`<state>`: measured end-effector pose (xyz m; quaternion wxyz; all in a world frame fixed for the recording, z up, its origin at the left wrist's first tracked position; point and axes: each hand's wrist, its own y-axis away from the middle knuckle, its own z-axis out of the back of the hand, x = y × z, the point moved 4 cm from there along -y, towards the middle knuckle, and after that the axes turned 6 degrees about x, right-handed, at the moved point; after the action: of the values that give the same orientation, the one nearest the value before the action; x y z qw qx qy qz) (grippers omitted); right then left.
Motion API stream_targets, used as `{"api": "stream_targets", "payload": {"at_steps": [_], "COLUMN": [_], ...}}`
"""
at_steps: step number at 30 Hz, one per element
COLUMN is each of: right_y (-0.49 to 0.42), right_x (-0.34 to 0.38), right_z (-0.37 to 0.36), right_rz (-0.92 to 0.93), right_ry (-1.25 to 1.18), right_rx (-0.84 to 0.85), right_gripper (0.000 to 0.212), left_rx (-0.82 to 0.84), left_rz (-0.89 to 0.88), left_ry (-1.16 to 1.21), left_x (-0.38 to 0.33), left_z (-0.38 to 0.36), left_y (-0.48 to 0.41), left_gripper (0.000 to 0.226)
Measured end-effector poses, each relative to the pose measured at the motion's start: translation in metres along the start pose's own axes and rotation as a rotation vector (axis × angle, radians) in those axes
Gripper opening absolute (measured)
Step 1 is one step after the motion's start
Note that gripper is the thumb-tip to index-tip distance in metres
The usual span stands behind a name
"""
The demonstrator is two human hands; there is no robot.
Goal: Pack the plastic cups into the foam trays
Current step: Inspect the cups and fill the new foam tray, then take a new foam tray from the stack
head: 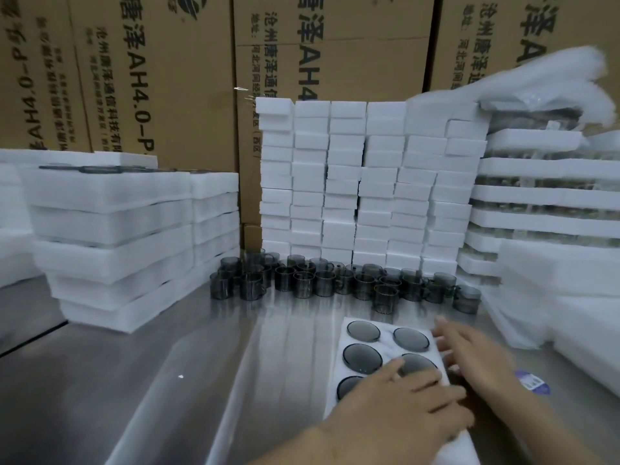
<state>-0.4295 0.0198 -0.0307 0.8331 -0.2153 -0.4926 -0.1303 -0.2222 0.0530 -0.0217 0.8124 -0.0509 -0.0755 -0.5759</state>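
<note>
Left grip (402, 411) and right grip (469, 354) lie flat, fingers straight, holding nothing, on a white foam tray (386, 333) whose round wells hold smoky grey plastic cups (362, 359).

The left grip (402, 407) reaches in from six o'clock, palm down, fingers straight and pointing toward three o'clock, thumb toward twelve. The right grip (469, 354) comes in from four o'clock, palm down, its blurred fingers stretched toward ten o'clock. The left fingertips lie just beside the right wrist.
</note>
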Motion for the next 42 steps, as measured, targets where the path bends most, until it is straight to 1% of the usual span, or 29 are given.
{"api": "stream_targets", "payload": {"at_steps": [1, 2, 3, 5, 7, 8, 9, 10, 11, 12, 13, 14, 17, 19, 21, 23, 25, 26, 29, 31, 33, 35, 37, 40, 42], "right_y": [0.002, 0.003, 0.004, 0.005, 0.005, 0.006, 0.007, 0.009, 0.010, 0.012, 0.013, 0.013, 0.012, 0.011, 0.011, 0.013, 0.015, 0.014, 0.007, 0.000, -0.005, -0.013, -0.018, -0.024, -0.027], "right_x": [0.001, 0.004, 0.007, 0.012, 0.014, 0.014, 0.014, 0.015, 0.016, 0.017, 0.019, 0.020, 0.018, 0.015, 0.013, 0.013, 0.017, 0.018, 0.014, 0.008, 0.002, -0.009, -0.016, -0.024, -0.029], "right_z": [-0.004, -0.008, -0.012, -0.019, -0.027, -0.031, -0.035, -0.040, -0.044, -0.047, -0.048, -0.048, -0.049, -0.049, -0.048, -0.048, -0.046, -0.045, -0.043, -0.042, -0.042, -0.042, -0.045, -0.053, -0.058], "right_rz": [0.022, 0.051, 0.079, 0.102, 0.100, 0.104, 0.117, 0.137, 0.159, 0.178, 0.189, 0.191, 0.175, 0.171, 0.161, 0.122, 0.076, 0.048, -0.061, -0.105, -0.124, -0.151, -0.202, -0.226, -0.253], "right_ry": [0.072, 0.127, 0.150, 0.128, 0.138, 0.155, 0.161, 0.160, 0.164, 0.164, 0.154, 0.140, 0.154, 0.182, 0.194, 0.126, 0.029, -0.017, -0.133, -0.174, -0.183, -0.193, -0.175, -0.174, -0.182], "right_rx": [0.054, 0.094, 0.124, 0.187, 0.242, 0.266, 0.289, 0.311, 0.328, 0.341, 0.346, 0.346, 0.342, 0.325, 0.315, 0.323, 0.294, 0.270, 0.243, 0.247, 0.241, 0.225, 0.225, 0.227, 0.259], "right_gripper": [0.044, 0.050, 0.058, 0.067, 0.071, 0.072, 0.072, 0.072, 0.072, 0.072, 0.072, 0.071, 0.073, 0.076, 0.079, 0.077, 0.070, 0.070, 0.073, 0.078, 0.078, 0.074, 0.072, 0.073, 0.073], "left_rx": [-0.025, -0.078, -0.057, -0.095, -0.251, -0.305, -0.342, -0.374, -0.409, -0.401, -0.334, -0.291, -0.275, -0.314, -0.420, -0.553, -0.655, -0.689, -0.753, -0.786, -0.788, -0.802, -0.848, -0.950, -1.030], "left_rz": [0.089, 0.112, 0.116, 0.173, 0.160, 0.160, 0.192, 0.239, 0.301, 0.401, 0.494, 0.533, 0.546, 0.549, 0.525, 0.486, 0.493, 0.488, 0.434, 0.418, 0.416, 0.401, 0.422, 0.534, 0.645], "left_ry": [-0.012, -0.033, -0.028, -0.021, -0.011, 0.016, 0.070, 0.149, 0.280, 0.430, 0.566, 0.638, 0.684, 0.714, 0.776, 0.801, 0.796, 0.791, 0.742, 0.660, 0.562, 0.452, 0.378, 0.325, 0.282], "left_x": [0.008, 0.013, 0.018, 0.037, 0.055, 0.064, 0.074, 0.083, 0.092, 0.099, 0.104, 0.106, 0.105, 0.101, 0.098, 0.095, 0.095, 0.096, 0.104, 0.112, 0.125, 0.143, 0.173, 0.234, 0.280], "left_z": [0.000, -0.003, -0.006, -0.001, 0.002, -0.001, -0.005, -0.010, -0.015, -0.022, -0.029, -0.033, -0.040, -0.043, -0.043, -0.037, -0.026, -0.019, 0.008, 0.028, 0.050, 0.076, 0.108, 0.163, 0.198], "left_y": [0.008, 0.016, 0.026, 0.053, 0.082, 0.097, 0.112, 0.126, 0.137, 0.145, 0.149, 0.150, 0.145, 0.140, 0.139, 0.139, 0.138, 0.138, 0.136, 0.138, 0.141, 0.145, 0.151, 0.160, 0.164], "left_gripper": [0.040, 0.034, 0.032, 0.033, 0.033, 0.037, 0.044, 0.059, 0.083, 0.107, 0.121, 0.127, 0.133, 0.130, 0.119, 0.101, 0.091, 0.089, 0.082, 0.076, 0.072, 0.073, 0.070, 0.062, 0.064]}}
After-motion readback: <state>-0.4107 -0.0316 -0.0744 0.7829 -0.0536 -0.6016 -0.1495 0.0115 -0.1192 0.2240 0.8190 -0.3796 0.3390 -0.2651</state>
